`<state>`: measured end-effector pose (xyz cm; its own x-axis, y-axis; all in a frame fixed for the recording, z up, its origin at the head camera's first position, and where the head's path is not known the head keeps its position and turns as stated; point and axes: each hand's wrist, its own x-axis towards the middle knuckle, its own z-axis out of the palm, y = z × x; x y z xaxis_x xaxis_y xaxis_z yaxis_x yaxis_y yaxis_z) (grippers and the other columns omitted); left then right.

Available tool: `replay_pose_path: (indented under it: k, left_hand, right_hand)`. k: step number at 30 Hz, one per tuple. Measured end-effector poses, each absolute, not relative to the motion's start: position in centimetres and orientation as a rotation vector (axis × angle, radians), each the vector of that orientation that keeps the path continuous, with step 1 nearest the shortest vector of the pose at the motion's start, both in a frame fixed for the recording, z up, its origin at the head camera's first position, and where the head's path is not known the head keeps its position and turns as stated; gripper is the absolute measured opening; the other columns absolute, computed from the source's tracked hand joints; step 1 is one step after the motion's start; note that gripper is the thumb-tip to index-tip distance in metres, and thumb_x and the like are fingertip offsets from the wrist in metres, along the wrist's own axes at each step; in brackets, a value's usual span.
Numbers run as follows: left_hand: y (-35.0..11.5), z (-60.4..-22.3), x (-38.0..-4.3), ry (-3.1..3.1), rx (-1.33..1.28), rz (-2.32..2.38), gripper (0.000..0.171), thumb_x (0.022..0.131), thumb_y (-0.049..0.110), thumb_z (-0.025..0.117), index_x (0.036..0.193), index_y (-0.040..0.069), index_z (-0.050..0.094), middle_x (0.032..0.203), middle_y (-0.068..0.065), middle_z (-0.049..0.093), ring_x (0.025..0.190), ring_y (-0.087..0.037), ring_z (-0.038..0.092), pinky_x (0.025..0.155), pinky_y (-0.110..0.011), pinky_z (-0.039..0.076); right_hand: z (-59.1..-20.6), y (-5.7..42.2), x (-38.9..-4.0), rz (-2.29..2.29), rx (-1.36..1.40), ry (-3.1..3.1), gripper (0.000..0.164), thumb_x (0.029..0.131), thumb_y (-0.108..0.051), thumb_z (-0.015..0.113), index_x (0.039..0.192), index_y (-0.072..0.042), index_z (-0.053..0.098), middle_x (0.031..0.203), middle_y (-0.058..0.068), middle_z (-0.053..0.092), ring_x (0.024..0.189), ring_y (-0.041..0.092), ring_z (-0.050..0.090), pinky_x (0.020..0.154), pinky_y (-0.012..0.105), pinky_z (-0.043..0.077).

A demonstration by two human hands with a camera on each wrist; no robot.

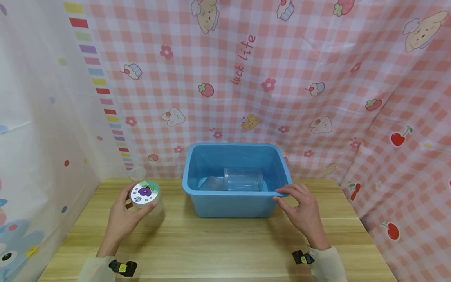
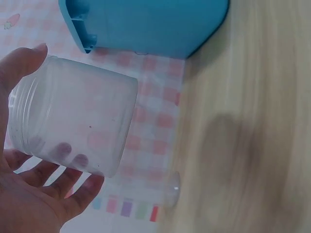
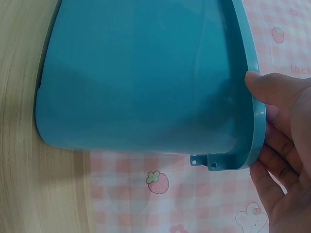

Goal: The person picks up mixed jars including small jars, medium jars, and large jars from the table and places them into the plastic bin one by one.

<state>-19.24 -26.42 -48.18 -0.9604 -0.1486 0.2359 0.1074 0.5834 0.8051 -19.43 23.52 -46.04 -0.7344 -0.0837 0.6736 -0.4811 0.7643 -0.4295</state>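
My left hand (image 1: 121,217) holds a clear plastic jar (image 2: 82,116) upright, thumb on one side and fingers round the other. Its round lid (image 1: 145,192) carries a purple flower picture on white and green. In the left wrist view the jar hangs over the table, apart from its shadow. To the right stands a blue plastic bin (image 1: 234,205). With the thumb outside and fingers over the edge, my right hand (image 1: 303,207) grips the bin's front right rim. Inside the bin a clear jar (image 1: 244,180) lies on its side, beside another translucent piece (image 1: 212,183).
Another clear container (image 1: 137,173) stands behind the left hand, near the table's back left corner, partly hidden. A checked cloth (image 1: 225,105) hangs behind the wooden table (image 1: 218,246), close to the bin's back. More cloth hangs at both sides.
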Motion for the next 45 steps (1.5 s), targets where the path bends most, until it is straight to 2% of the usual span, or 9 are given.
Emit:
replay_pose_path:
  k: [10,18,22,25,31,33,40,45]
  left_hand:
    - [-25.8,-46.9,-19.8,-2.516,-0.011,-1.262,0.093,0.082,0.032,0.088,0.156,0.007,0.038,0.144,-0.017,0.054,0.125,-0.02,0.049,0.092,-0.022,0.044]
    - [-25.4,-45.8,-20.3,-2.484,-0.079,-1.236,0.09,0.081,0.032,0.089,0.154,0.009,0.042,0.139,-0.012,0.058,0.115,0.002,0.046,0.091,-0.021,0.045]
    - [-25.2,-44.8,-20.5,-2.473,-0.12,-1.215,0.088,0.081,0.031,0.089,0.153,0.01,0.043,0.139,-0.011,0.058,0.114,0.006,0.044,0.092,-0.023,0.045]
    - [-25.0,-44.1,-20.6,-2.459,-0.157,-1.194,0.087,0.081,0.029,0.089,0.153,0.012,0.044,0.141,-0.011,0.058,0.115,0.004,0.046,0.092,-0.027,0.046]
    - [-24.6,-42.7,-20.9,-2.45,-0.221,-1.148,0.089,0.08,0.027,0.09,0.154,0.013,0.043,0.142,-0.012,0.058,0.121,-0.014,0.052,0.092,-0.022,0.046]
    - [-24.4,-42.3,-20.9,-2.443,-0.246,-1.143,0.089,0.08,0.027,0.09,0.154,0.014,0.043,0.143,-0.012,0.058,0.121,-0.017,0.053,0.092,-0.024,0.045]
    - [-23.6,-41.1,-21.2,-2.404,-0.336,-1.136,0.09,0.078,0.027,0.091,0.155,0.025,0.044,0.146,-0.004,0.057,0.122,-0.006,0.051,0.093,-0.032,0.047]
    - [-23.0,-40.3,-21.4,-2.4,-0.389,-1.134,0.091,0.075,0.023,0.093,0.152,0.013,0.046,0.142,-0.01,0.058,0.12,-0.016,0.052,0.093,-0.044,0.048]
  right_hand:
    - [-46.0,23.5,-19.5,0.798,0.418,-2.309,0.026,0.079,-0.016,0.09,0.103,-0.017,0.08,0.099,-0.006,0.075,0.095,0.011,0.057,0.082,0.018,0.044]
    - [-46.1,23.4,-19.3,0.803,0.392,-2.331,0.025,0.08,-0.017,0.09,0.103,-0.017,0.08,0.1,-0.006,0.075,0.097,0.012,0.057,0.083,0.02,0.046]
    - [-46.1,23.4,-19.3,0.8,0.39,-2.33,0.025,0.08,-0.017,0.089,0.103,-0.018,0.08,0.1,-0.006,0.075,0.097,0.012,0.058,0.084,0.02,0.046]
    - [-46.1,23.4,-19.4,0.798,0.393,-2.328,0.025,0.08,-0.018,0.09,0.103,-0.018,0.08,0.1,-0.007,0.075,0.097,0.012,0.058,0.083,0.019,0.046]
    - [-46.2,23.4,-19.4,0.798,0.405,-2.316,0.025,0.08,-0.017,0.09,0.102,-0.018,0.08,0.1,-0.007,0.075,0.096,0.012,0.058,0.083,0.017,0.044]
    - [-46.2,23.4,-19.4,0.79,0.406,-2.315,0.025,0.08,-0.017,0.09,0.103,-0.017,0.08,0.099,-0.007,0.075,0.096,0.012,0.058,0.083,0.018,0.045]
    - [-45.9,23.4,-19.5,0.78,0.407,-2.309,0.026,0.079,-0.017,0.09,0.102,-0.017,0.08,0.097,-0.006,0.075,0.094,0.012,0.058,0.081,0.019,0.045]
    - [-45.9,23.5,-19.4,0.784,0.408,-2.312,0.025,0.079,-0.017,0.09,0.102,-0.017,0.08,0.098,-0.006,0.075,0.094,0.012,0.058,0.08,0.019,0.045]
